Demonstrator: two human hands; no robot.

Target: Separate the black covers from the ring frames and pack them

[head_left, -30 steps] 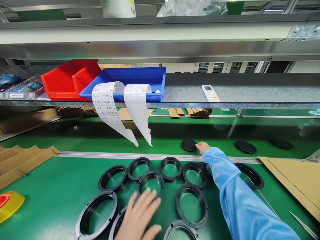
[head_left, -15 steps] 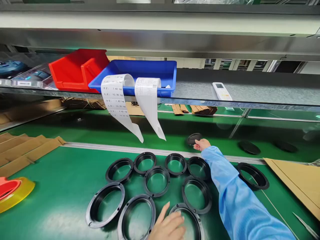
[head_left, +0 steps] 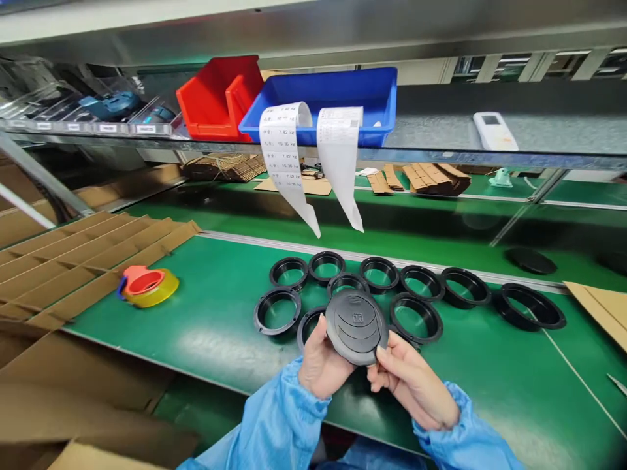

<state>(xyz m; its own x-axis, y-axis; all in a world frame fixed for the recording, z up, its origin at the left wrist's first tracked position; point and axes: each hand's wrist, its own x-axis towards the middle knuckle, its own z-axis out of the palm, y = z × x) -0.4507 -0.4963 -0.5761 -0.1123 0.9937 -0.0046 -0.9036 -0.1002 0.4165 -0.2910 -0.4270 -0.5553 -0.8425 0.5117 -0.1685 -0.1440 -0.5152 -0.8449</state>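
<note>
Nearest are the blue sleeves (head_left: 281, 418). The left hand (head_left: 326, 369) has its thumb at the left rim of a black disc (head_left: 356, 329), the palm turned up below; its remaining fingers are mostly hidden. The right hand (head_left: 416, 385) pinches the lower right rim, thumb on top, fingers bent beneath. The disc is held tilted above the green worktop (head_left: 490, 385), patterned face toward the camera, partly covering the black rings (head_left: 460, 300) beyond. Left of these, tape (head_left: 161, 292) lies near cardboard dividers (head_left: 88, 261). Another disc (head_left: 531, 261) lies past the metal strip (head_left: 245, 241). Farther up, a shelf (head_left: 435, 130) carries a red bin (head_left: 215, 111), a blue tray (head_left: 337, 91) with paper strips (head_left: 341, 163) hanging out, and a remote (head_left: 494, 132).
</note>
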